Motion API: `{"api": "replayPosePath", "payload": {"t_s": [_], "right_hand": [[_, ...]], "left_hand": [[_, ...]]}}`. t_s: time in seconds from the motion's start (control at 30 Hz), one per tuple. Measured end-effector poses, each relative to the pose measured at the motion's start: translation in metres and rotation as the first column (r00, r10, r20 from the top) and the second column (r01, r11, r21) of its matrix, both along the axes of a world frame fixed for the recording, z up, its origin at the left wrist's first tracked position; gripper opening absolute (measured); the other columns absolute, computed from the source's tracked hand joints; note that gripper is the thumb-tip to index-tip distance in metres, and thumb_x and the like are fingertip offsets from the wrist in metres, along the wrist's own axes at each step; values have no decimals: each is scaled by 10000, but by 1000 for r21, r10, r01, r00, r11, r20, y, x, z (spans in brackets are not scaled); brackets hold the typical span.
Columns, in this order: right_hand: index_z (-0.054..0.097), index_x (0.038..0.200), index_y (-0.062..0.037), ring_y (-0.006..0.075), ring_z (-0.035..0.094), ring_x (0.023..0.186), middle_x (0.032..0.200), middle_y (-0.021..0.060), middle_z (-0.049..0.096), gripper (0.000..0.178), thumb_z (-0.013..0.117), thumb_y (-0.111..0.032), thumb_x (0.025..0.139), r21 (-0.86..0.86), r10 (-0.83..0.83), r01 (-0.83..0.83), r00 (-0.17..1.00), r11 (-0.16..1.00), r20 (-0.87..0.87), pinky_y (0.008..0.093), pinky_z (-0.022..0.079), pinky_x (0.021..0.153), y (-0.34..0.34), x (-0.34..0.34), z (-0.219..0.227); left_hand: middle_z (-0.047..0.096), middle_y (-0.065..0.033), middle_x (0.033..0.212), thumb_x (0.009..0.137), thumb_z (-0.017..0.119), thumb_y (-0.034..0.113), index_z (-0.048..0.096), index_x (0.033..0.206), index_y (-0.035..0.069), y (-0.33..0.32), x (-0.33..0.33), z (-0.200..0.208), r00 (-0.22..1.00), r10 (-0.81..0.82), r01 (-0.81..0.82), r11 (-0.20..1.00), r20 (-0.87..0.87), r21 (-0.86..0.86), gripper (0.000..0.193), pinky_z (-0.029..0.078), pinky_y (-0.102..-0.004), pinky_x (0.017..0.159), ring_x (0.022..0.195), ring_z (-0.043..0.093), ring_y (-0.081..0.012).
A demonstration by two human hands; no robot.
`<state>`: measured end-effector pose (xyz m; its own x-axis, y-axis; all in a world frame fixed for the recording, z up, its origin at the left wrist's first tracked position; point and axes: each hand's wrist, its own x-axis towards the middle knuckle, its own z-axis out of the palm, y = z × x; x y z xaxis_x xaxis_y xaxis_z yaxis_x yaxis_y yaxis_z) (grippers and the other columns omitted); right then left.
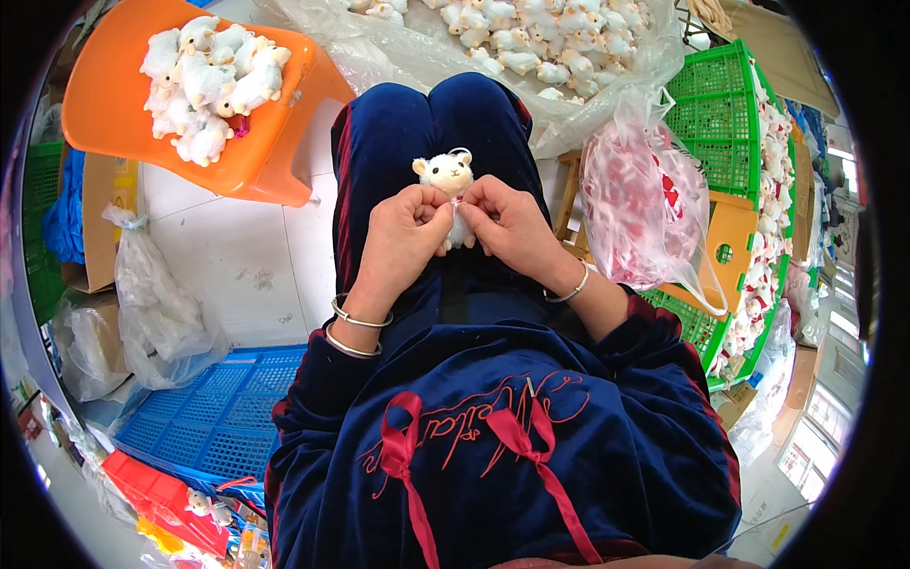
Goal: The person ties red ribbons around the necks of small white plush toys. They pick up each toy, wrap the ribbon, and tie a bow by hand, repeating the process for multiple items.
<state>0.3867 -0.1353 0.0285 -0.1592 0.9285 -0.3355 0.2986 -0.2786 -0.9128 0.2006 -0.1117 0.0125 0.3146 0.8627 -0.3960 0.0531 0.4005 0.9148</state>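
A small white plush lamb (pixel 445 173) rests face up on my lap, with a loop on top of its head. Around its neck is a thin pink ribbon (pixel 457 201). My left hand (pixel 406 235) pinches at the ribbon from one side, thumb and forefinger pressed together. From the other side my right hand (pixel 515 226) pinches the ribbon too, its fingertips close to the left ones. The lamb's lower body shows between the hands. What each fingertip grips exactly is partly hidden.
An orange stool (pixel 104 85) at the left carries a pile of plush lambs (pixel 204 81). Ahead, a clear plastic sheet (pixel 379 57) holds many more. At right stand a bag of pink and red pieces (pixel 645 190) and green crates (pixel 711 114). A blue crate (pixel 209 398) lies left.
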Motion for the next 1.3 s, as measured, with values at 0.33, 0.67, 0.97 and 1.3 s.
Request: {"api": "replayPosePath", "payload": {"t_s": [0.33,0.67,0.97,1.3], "right_hand": [[597,965,7,104,600,618,711,77,664,142,650,-115,1014,27,20,-20,1000,999,1,295,473,568,0,1,-2],[576,947,4,174,665,621,707,111,674,125,661,-82,981,131,62,-65,998,989,24,316,499,585,-3,2,-9],[600,981,-7,44,605,653,744,20,680,121,665,-105,1010,108,71,-71,997,992,8,238,484,587,-2,3,-10],[586,948,1,136,647,616,709,91,686,141,660,-110,993,117,53,-54,999,992,11,297,492,580,-1,5,-12]], "left_hand": [[656,-6,708,952,704,94,663,937,-8,0,2,1,992,-14,23,997,-128,72,111,479,-200,542,571,608,-49],[643,-72,685,901,711,33,576,952,9,-17,14,-9,904,186,9,892,-384,453,146,526,-285,564,591,649,-123],[679,-66,653,997,648,132,645,869,-34,-3,0,15,981,38,-38,999,-190,4,209,508,-260,524,539,652,-101],[646,1,678,955,696,69,637,967,2,-8,2,-6,988,18,22,967,-152,253,91,464,-212,508,557,589,-37]]}}
